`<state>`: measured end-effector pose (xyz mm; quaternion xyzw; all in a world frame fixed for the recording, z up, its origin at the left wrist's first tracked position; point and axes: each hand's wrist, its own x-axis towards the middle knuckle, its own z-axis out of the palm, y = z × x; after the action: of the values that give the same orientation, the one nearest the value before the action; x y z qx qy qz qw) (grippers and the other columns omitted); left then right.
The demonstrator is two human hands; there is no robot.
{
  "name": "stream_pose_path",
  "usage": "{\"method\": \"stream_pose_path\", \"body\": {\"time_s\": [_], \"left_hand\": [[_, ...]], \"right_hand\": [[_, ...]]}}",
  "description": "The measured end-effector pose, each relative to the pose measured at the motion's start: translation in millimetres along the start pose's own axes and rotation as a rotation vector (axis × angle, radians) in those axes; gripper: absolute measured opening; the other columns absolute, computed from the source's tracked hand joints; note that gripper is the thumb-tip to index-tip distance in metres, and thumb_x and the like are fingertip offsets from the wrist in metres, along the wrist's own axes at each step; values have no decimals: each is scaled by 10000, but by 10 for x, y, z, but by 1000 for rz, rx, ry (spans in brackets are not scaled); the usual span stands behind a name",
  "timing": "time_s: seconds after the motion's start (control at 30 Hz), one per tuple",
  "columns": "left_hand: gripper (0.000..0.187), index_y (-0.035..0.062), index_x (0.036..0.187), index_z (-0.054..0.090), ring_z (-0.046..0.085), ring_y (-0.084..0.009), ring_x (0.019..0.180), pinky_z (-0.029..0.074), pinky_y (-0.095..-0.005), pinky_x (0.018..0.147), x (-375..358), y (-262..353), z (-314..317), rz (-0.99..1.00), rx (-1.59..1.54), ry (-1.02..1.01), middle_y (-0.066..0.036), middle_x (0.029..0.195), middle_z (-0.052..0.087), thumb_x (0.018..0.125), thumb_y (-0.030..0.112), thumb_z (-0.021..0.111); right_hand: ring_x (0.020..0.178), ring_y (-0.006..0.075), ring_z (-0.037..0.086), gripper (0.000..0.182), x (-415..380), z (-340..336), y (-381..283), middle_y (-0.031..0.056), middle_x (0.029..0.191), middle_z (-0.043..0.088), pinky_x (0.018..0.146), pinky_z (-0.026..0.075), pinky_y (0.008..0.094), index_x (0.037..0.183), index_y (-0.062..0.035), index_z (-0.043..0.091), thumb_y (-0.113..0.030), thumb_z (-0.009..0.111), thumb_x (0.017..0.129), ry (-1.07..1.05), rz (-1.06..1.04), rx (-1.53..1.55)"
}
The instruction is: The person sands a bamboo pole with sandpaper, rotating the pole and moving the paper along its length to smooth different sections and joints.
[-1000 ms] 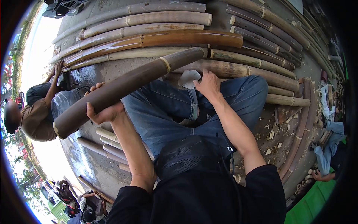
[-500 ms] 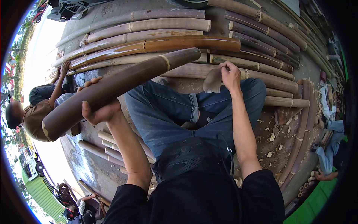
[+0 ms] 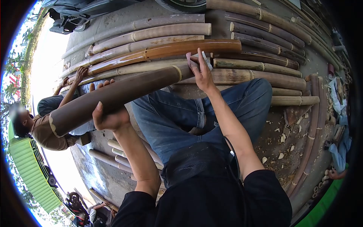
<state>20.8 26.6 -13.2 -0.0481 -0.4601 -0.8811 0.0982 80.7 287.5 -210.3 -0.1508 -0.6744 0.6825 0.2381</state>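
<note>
A thick dark brown bamboo pole (image 3: 124, 87) lies slantwise above my lap, its far end to the upper right. My left hand (image 3: 113, 119) holds it from below near the middle, thumb on the near side and fingertips showing over the far side. At the far end, past the pale node ring, my right hand (image 3: 205, 77) has a bent piece of sandpaper (image 3: 188, 56) in its fingers. The sandpaper is against the pole's end, partly hidden by the fingers.
Several bamboo poles (image 3: 166, 32) lie in rows ahead. A co-worker (image 3: 49, 128) at the left touches a glossy brown pole (image 3: 170, 50). Shorter bamboo pieces (image 3: 106, 159) lie below my left arm. Wood chips (image 3: 281, 138) litter the ground at right. A motorbike wheel (image 3: 183, 4) stands at the top.
My right hand has moved left with the sandpaper, from above my knee onto the pole's far end. The pole has shifted slightly down in view, still in my left hand.
</note>
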Motion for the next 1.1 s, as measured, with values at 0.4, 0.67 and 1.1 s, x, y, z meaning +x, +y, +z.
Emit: {"method": "stream_pose_path", "body": {"time_s": [0.4, 0.67, 1.1], "left_hand": [[584, 36, 1218, 589, 650, -390, 1077, 480, -538, 1043, -9, -23, -79, 17, -17, 150, -190, 1109, 647, 704, 302, 666], [589, 45, 1235, 588, 643, -381, 1093, 479, -529, 1051, -63, -46, -217, 30, -85, 100, -188, 1114, 647, 705, 290, 666], [606, 58, 1249, 577, 640, -377, 1092, 474, -525, 1058, -40, -60, -150, 44, -74, 52, -183, 1117, 636, 702, 302, 664]], "right_hand": [[1493, 371, 355, 515, -214, 417, -503, 110, 1427, 591, 1241, 119, 581, 1404, -230, 657, -529, 410, 1066, -238, -176, -335], [1335, 346, 533, 511, 269, -341, 50, 155, 1308, 683, 1167, 311, 472, 1304, -172, 716, -528, 496, 1012, -261, 86, -704], [1313, 401, 547, 607, 34, -36, 368, 204, 1256, 686, 1198, 271, 565, 1209, -89, 725, -597, 471, 995, -19, -193, -699]]}}
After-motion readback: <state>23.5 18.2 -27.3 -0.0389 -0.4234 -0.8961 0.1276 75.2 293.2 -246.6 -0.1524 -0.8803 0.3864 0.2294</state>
